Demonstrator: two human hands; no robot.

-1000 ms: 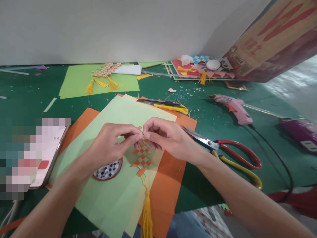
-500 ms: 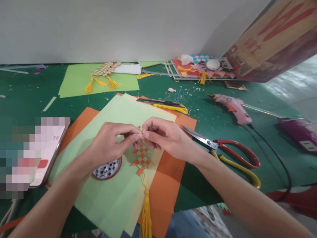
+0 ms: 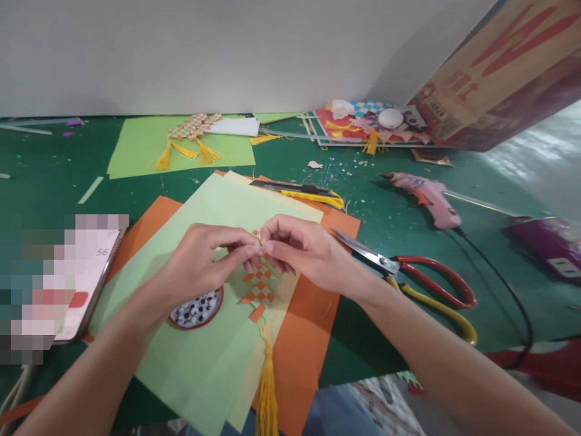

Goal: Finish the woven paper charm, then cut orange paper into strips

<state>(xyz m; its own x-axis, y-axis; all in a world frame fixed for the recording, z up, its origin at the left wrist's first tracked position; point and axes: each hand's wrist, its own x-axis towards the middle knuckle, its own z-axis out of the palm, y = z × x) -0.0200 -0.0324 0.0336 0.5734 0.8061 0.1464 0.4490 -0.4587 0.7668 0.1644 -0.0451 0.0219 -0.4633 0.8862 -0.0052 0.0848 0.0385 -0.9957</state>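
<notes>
My left hand [image 3: 213,257] and my right hand [image 3: 297,245] meet over the paper, thumbs and fingers pinched together tip to tip. Whatever lies between the fingertips is too small to make out. Just beneath them is an orange and pale green woven paper fish [image 3: 261,287], partly covered by the fingers, with a small eye showing at its top. From its lower end a yellow tassel [image 3: 267,387] hangs toward the table's front edge. A round dish of googly eyes [image 3: 197,310] sits beside my left wrist, on light green paper sheets [image 3: 181,357] over orange paper [image 3: 308,339].
Red-and-yellow-handled scissors [image 3: 390,264] lie beside my right forearm, with a pink glue gun [image 3: 426,197] beyond. A utility knife [image 3: 299,192] rests behind my hands. At left is a phone [image 3: 97,284]. Another woven piece [image 3: 193,128] and a paper bag [image 3: 494,79] stand farther back.
</notes>
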